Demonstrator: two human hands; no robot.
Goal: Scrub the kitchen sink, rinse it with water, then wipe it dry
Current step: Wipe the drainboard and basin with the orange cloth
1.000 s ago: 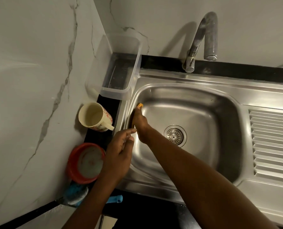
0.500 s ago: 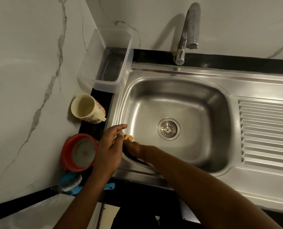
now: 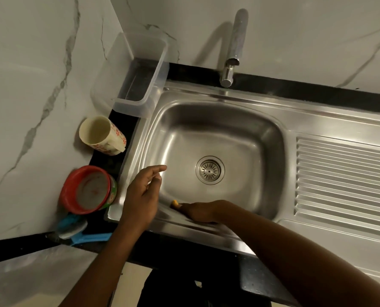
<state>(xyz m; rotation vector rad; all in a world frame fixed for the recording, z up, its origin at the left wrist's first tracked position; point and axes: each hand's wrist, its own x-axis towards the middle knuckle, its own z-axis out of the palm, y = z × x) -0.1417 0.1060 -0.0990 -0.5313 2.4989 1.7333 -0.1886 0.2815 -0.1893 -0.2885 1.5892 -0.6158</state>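
My right hand [image 3: 199,212] gripped the sponge [image 3: 175,203] at the sink's [image 3: 240,134] near wall, left hand [image 3: 141,197] slack, empty; overlapping strokes seemed best.

glossy steel sink [image 3: 240,100], translucent plastic tub [image 3: 155,85]

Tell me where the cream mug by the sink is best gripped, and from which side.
Probably grip the mug by its handle, coming from the sink side: the handle juts that way, while the wall sits close behind and the red bowl crowds the near side.
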